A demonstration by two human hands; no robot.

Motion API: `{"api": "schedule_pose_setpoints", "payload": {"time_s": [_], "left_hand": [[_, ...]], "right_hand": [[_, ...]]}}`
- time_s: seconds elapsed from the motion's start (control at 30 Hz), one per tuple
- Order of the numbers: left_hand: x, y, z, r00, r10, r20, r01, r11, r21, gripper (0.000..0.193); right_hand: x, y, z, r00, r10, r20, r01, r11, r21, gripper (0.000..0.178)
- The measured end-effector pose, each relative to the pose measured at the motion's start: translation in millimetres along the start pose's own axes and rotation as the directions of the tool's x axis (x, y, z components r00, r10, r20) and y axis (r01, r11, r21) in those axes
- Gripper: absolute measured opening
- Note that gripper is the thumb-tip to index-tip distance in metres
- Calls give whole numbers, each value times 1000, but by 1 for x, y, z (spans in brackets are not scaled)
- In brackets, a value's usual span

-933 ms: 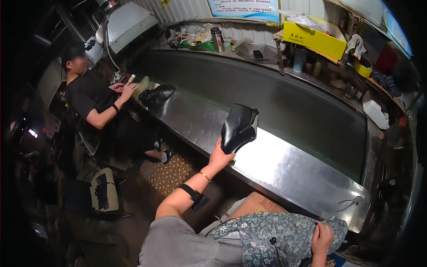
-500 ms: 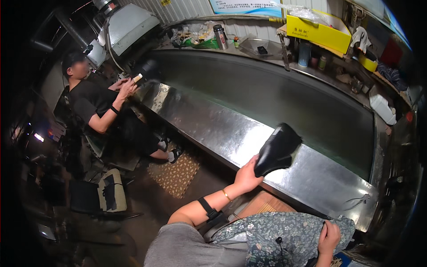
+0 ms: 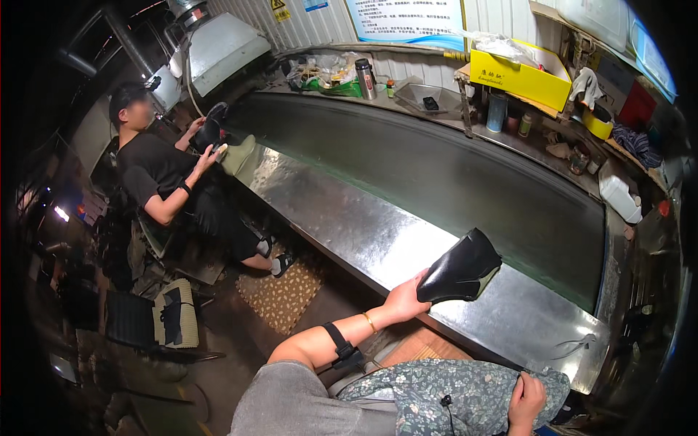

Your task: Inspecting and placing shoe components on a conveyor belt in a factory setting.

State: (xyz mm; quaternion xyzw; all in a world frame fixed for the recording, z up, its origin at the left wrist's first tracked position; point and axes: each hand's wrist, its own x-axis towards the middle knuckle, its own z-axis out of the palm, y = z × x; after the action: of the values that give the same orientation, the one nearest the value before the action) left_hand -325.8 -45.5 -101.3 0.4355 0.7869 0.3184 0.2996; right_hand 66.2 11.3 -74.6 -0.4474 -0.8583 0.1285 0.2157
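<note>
A black leather shoe upper (image 3: 465, 269) is in my left hand (image 3: 407, 299), which grips its narrow end from the left. A greenish lining shows along its open edge. The upper is over the shiny metal ledge (image 3: 349, 229) that runs along the near side of a dark conveyor belt (image 3: 414, 167). My right hand (image 3: 527, 401) is curled closed by the edge of the floral apron (image 3: 436, 385) on my lap; the fingers hide what they hold, if anything.
At the far left a co-worker (image 3: 163, 167) handles a black piece beside a pale green one (image 3: 241, 156). Along the back stand a flask (image 3: 366, 78), a metal tray (image 3: 429, 102) and a yellow box (image 3: 516, 76). A white jug (image 3: 619, 192) is at the right.
My left hand has tilted the shoe upper, showing more of its lining edge. The co-worker has raised the black piece and turned it. My right hand has barely moved.
</note>
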Motion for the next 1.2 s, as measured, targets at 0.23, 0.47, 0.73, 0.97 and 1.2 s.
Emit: {"api": "schedule_pose_setpoints", "payload": {"time_s": [0.23,0.47,0.73,0.97,1.2], "left_hand": [[3,-6,4,998,55,-42,-54,998,7,84],[-2,-5,13,993,-6,-121,18,995,96,94],[-27,53,9,936,274,223,13,604,-797,97],[-77,131,95,-151,591,792,915,386,-114,57],[-84,209,196,510,687,518,22,591,-806,55]], "right_hand": [[-6,1,1,994,-69,-85,73,996,42,13],[-10,5,5,990,-92,-111,98,994,49,12],[-19,61,-19,950,297,-94,-230,873,431,28],[-9,29,-112,738,496,-458,87,603,793,70],[-55,-48,-143,884,412,-222,-312,873,374,37]]}}
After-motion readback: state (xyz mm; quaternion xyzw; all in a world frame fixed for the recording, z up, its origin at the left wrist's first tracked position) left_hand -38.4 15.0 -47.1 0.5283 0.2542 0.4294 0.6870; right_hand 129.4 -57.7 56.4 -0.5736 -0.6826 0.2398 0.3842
